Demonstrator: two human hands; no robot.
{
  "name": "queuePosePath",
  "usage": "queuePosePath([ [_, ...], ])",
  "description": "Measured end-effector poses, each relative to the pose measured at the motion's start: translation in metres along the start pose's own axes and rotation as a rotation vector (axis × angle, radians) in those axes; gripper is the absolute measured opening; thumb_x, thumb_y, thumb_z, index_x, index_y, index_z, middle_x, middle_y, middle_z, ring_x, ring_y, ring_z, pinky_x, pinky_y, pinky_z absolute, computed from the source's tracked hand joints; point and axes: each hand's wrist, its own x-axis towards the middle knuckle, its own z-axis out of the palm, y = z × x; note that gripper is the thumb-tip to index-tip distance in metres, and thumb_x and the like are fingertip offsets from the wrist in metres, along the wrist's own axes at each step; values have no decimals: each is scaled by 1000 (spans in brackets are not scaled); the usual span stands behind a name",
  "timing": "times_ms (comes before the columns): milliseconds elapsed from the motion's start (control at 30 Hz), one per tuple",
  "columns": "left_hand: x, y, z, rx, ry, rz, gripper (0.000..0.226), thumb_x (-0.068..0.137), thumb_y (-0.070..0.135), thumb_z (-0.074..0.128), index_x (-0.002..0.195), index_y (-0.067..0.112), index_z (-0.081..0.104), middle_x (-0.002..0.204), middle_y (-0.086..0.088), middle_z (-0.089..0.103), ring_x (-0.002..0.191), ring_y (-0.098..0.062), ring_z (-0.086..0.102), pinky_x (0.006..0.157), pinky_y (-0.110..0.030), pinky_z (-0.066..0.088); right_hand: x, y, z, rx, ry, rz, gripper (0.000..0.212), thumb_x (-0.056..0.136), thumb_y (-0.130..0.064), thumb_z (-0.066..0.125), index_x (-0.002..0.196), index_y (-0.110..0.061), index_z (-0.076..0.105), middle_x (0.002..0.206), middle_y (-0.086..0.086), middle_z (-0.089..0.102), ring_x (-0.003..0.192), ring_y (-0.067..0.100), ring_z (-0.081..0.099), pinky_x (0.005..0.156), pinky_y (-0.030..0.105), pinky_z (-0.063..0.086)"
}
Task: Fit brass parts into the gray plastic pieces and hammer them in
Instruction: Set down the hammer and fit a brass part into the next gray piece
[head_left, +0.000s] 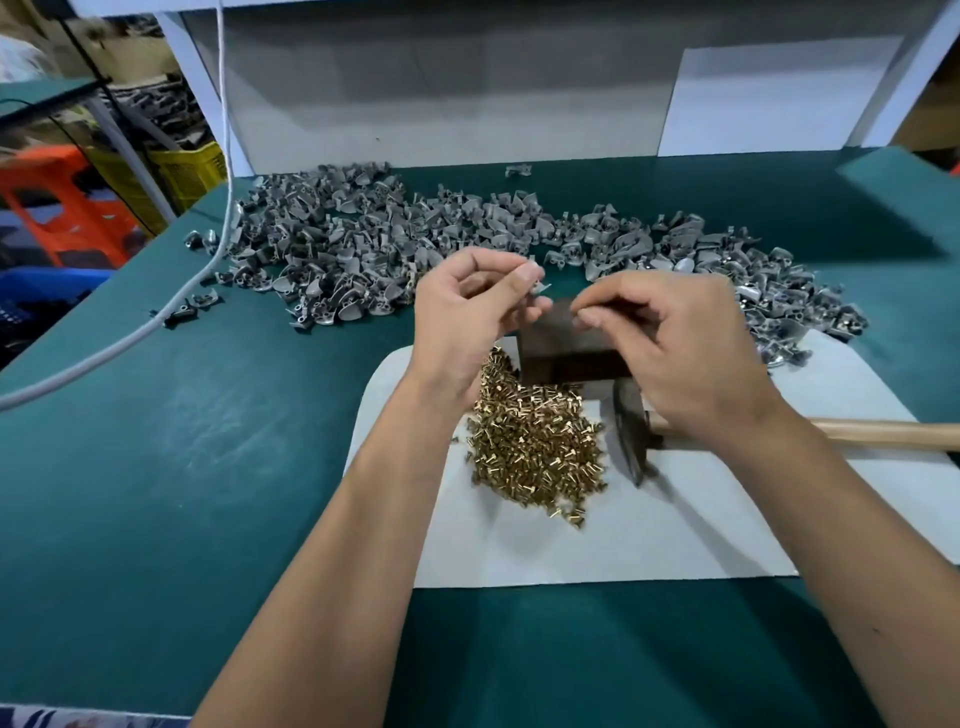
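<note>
A small gray plastic piece (537, 292) is pinched between the thumb and curled fingers of the left hand (470, 312), raised above the green worktop (208, 467). The right hand (670, 343) is held at 3 o'clock from it, with its fingers curled and fingertips pressed together – what they pinch is too small to tell. Under both hands a dark block (571, 353) is seen, standing on a white sheet (597, 540).

A heap of brass parts (535, 447) lies on the sheet at 6 o'clock from the block, touching its base. A hammer (634, 436) rests on the sheet just beside the heap, at 3 o'clock from it – its wooden handle (893, 434) points to the right edge, partly covered by the right wrist.

A wide pile of gray pieces (363, 244) is spread across the worktop at 12 o'clock from the hands. A gray cable (104, 353) crosses the worktop at 9 o'clock.
</note>
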Motion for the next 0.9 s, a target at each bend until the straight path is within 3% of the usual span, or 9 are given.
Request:
queuePosePath([
  [67, -3, -1, 4, 11, -65, 13, 8, 88, -5, 71, 95, -2, 68, 96, -29, 68, 69, -22, 70, 68, -26, 59, -2, 10, -2, 10, 73, 18, 8, 93, -12, 73, 98, -13, 80, 94, -1, 73, 91, 15, 66, 85, 33, 54],
  [133, -5, -2, 7, 15, -113, 14, 8, 88, -5, 71, 95, -1, 69, 95, -28, 69, 71, -22, 70, 71, -26, 60, -5, 17, 1, 69, 144, 73, 9, 93, -11, 73, 99, -13, 80, 95, 1, 72, 93, 16, 66, 86, 37, 54],
  [333, -6, -7, 9, 81, -146, -5, 10, 88, -4, 72, 98, -1, 70, 101, -33, 70, 78, -27, 68, 76, -33, 59, -7, 20, 14, 242, 228, 144, 14, 92, -12, 73, 100, -22, 79, 94, -13, 76, 92, 9, 72, 85, 32, 58],
  [467, -6, -8, 9, 90, -191, -3, 14, 91, -9, 65, 97, 2, 71, 94, -21, 74, 80, -26, 71, 76, -31, 61, -7, 19, 19, 343, 250, 160, 23, 88, -6, 76, 103, -24, 77, 93, -11, 76, 92, 13, 73, 84, 33, 61],
  [533, -7, -8, 9, 87, -220, -8, 16, 91, -12, 63, 100, 0, 70, 97, -23, 73, 80, -26, 72, 76, -30, 61, -7, 18, 19, 381, 293, 176, 25, 87, -7, 78, 106, -23, 76, 93, -8, 76, 93, 15, 73, 85, 38, 61],
  [900, -8, -13, 10, 86, -268, 9, 20, 89, -13, 66, 106, -4, 69, 86, -14, 75, 75, -21, 72, 76, -30, 62, -8, 17, 22, 315, 332, 184, 23, 84, -10, 81, 105, -20, 77, 90, -12, 76, 90, 8, 74, 82, 36, 61],
])
